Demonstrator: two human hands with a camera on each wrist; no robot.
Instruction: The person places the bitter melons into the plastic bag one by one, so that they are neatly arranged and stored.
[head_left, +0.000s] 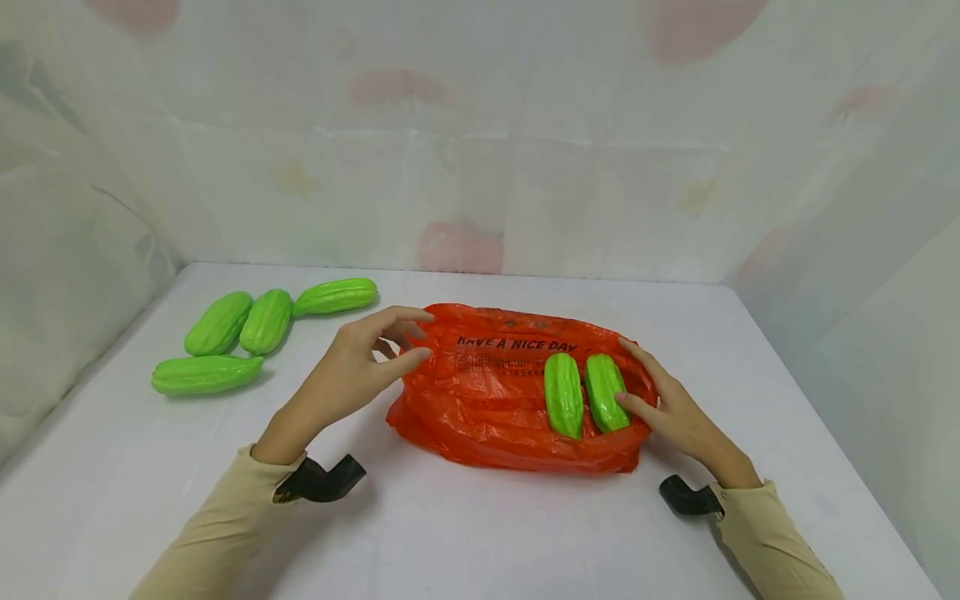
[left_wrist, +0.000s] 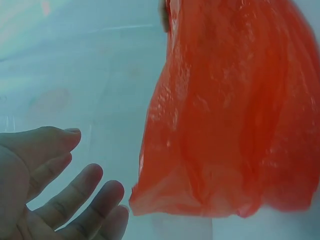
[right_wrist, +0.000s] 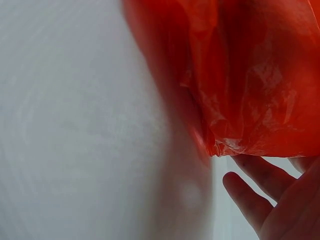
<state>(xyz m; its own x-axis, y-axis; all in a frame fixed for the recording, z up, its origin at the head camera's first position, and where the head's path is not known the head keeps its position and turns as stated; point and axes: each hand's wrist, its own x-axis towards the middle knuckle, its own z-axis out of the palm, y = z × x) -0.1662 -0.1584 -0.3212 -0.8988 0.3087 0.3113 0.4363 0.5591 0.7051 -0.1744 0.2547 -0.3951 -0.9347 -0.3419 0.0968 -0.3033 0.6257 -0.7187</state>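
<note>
A red plastic bag (head_left: 487,392) with black printing lies spread on the table, its mouth wide and facing up. Two bright green ridged gourds, the left one (head_left: 563,396) and the right one (head_left: 606,392), lie side by side in its right part. My right hand (head_left: 675,417) holds the bag's right edge, thumb inside the mouth against the right gourd, fingers along the outside. In the right wrist view, fingers (right_wrist: 247,197) show beneath the red plastic. My left hand (head_left: 363,358), fingers spread and loosely bent, hovers at the bag's left edge, holding nothing.
Several more green gourds lie at the back left of the white table (head_left: 465,533): one (head_left: 206,375) in front, one (head_left: 219,323) and another (head_left: 267,321) behind it, and one (head_left: 336,297) farther right. A patterned pale sheet (head_left: 525,200) hangs behind the table.
</note>
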